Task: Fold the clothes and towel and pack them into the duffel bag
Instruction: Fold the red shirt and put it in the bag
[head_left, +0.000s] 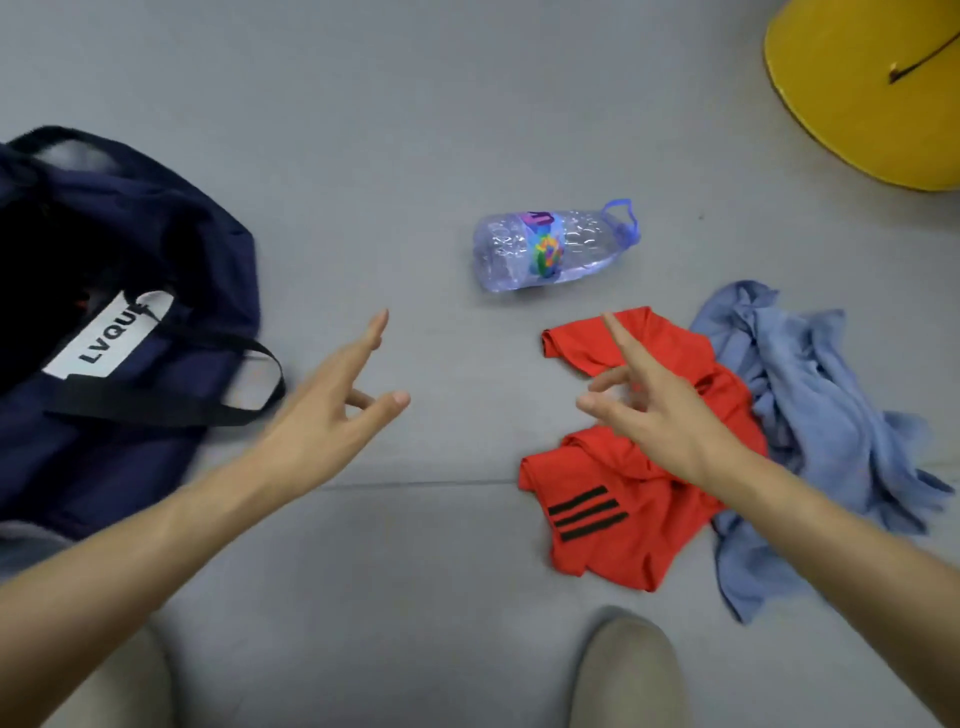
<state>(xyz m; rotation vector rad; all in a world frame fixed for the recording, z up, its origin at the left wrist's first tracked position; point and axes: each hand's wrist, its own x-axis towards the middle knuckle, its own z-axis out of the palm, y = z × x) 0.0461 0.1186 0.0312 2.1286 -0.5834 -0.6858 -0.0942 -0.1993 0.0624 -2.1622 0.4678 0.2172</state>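
Over on the left sits the navy duffel bag (156, 249), slumped, its mouth gaping dark toward the frame's left edge. It has a white label reading LVQU and a black strap (171, 400) looping off its near side. Part of the bag runs out of frame.

Everything lies on a grey surface (415, 130) with a seam (415, 484) across it. A clear plastic bottle (550, 249) lies on its side past the hands, roughly mid-frame, with a colourful label band and its blue carry loop pointing right. It touches neither the bag nor the clothes.

On the right is a crumpled red garment (613, 519) with three black stripes near its lower edge. Right up against it, further right, is a rumpled blue cloth (810, 415); I can't tell if that's the towel or a shirt. Both are unfolded and outside the bag.

The left hand (332, 410) is up over bare grey between bag and clothes, fingers spread loose, holding nothing. The right hand (660, 405) is the same, fingers splayed and empty, sitting over the upper part of the red garment. I can't say whether it touches the fabric.

A curved yellow object (872, 88) cuts in at the top right corner, well away from everything. At the bottom edge a beige-clad knee (628, 675) pokes in just below the red garment, with another (119, 686) at lower left.

For room, there's a wide bare strip down the middle between the bag and the clothes pile, plus open grey beyond the bottle.
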